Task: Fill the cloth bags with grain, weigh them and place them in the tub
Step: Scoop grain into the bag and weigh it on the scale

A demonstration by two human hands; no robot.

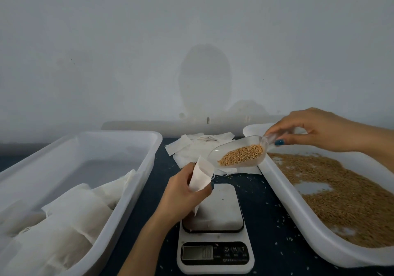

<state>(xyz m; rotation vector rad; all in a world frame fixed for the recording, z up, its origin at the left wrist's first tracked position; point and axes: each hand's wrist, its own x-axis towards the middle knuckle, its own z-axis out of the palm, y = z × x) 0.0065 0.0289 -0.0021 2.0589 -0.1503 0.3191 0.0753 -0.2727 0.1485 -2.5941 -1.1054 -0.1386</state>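
from where i stand the pour looks about to begin. doing it well means holding the mouth of the small white cloth bag spread wide and tipping the clear plastic scoop slowly, so the golden-brown grain slides in rather than scattering onto the dark table. the left hand grips the bag, fingers and thumb curled round the cloth, with the open mouth standing just above the fingertips. the right hand pinches the scoop's handle between thumb and fingers, and the scoop's lip reaches out from them to just beside the bag's mouth, perhaps touching its rim. under the left fingers sits the white digital kitchen scale. the translucent white plastic tub, already holding filled bags, lies well to the left of those fingers. the shallow white grain tray lies beneath the right ones.
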